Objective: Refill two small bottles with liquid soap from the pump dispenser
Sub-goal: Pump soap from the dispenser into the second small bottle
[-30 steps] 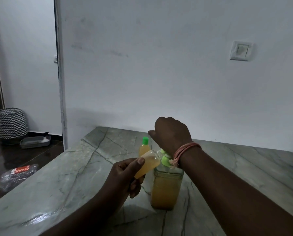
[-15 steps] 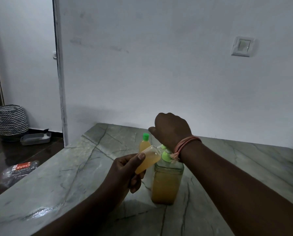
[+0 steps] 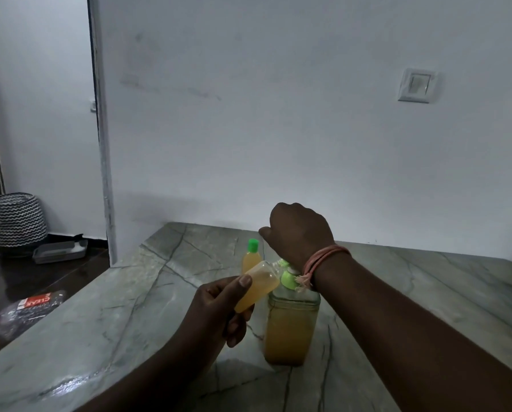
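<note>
A clear pump dispenser (image 3: pixel 290 331) of orange-yellow soap with a green collar stands on the marble table (image 3: pixel 129 307). My right hand (image 3: pixel 299 233) sits on top of it, fingers curled down over the pump head, which is hidden. My left hand (image 3: pixel 219 310) grips a small uncapped bottle (image 3: pixel 259 285), partly filled with soap. The bottle is tilted with its mouth up against the pump's spout. A second small bottle (image 3: pixel 251 257), filled and closed with a green cap, stands upright just behind on the table.
The white wall with a light switch (image 3: pixel 416 84) runs close behind the table. To the left, past the wall's edge, the dark floor holds a striped basket (image 3: pixel 18 218), a grey tray (image 3: pixel 60 251) and a plastic packet (image 3: pixel 25 307).
My view shifts a little. Both hands, the small bottle and the dispenser keep their places relative to one another.
</note>
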Motion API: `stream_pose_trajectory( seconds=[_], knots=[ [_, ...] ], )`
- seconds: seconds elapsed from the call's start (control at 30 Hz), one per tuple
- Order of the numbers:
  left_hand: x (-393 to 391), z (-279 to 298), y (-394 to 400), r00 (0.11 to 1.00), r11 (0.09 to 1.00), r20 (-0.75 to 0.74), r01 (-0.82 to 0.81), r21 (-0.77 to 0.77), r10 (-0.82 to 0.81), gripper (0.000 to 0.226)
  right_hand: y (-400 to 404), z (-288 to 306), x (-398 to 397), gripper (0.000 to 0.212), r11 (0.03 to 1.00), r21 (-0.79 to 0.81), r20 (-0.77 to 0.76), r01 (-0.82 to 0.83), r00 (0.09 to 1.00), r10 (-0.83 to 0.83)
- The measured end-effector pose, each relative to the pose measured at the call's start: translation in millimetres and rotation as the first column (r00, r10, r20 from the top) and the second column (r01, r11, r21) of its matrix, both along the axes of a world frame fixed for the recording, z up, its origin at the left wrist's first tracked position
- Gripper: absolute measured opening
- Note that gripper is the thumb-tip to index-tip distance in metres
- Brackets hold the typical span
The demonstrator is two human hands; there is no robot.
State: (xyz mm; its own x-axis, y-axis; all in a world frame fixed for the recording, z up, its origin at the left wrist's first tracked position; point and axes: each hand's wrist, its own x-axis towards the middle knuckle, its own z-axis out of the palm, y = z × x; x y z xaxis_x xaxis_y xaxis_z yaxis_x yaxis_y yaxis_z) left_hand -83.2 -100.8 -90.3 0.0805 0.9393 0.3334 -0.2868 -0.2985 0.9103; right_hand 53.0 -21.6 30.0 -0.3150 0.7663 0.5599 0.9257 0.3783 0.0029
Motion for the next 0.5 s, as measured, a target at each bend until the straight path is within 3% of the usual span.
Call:
stream_pose_trajectory(
  seconds=[0.23,0.33,0.5],
  knots=[
    [0.7,0.7,-1.0,1.000,1.000,0.005,0.016,0.002,-0.016,0.034,-0.8,5.8,1.4,0.027,0.998,0.064,0.035,-0.020,0.999,0.018],
    [0.2,0.5,0.3,1.000,1.000,0.000,0.021,0.005,-0.021,0.035,0.9,-0.7,1.9,0.030,1.000,0.020,-0.024,0.005,1.000,-0.004],
    [-0.9,1.6,-2.4,1.000,1.000,0.019,0.019,-0.001,-0.019,0.037,0.7,1.3,-1.8,0.024,1.000,-0.002,0.051,-0.006,0.999,0.006]
  ],
)
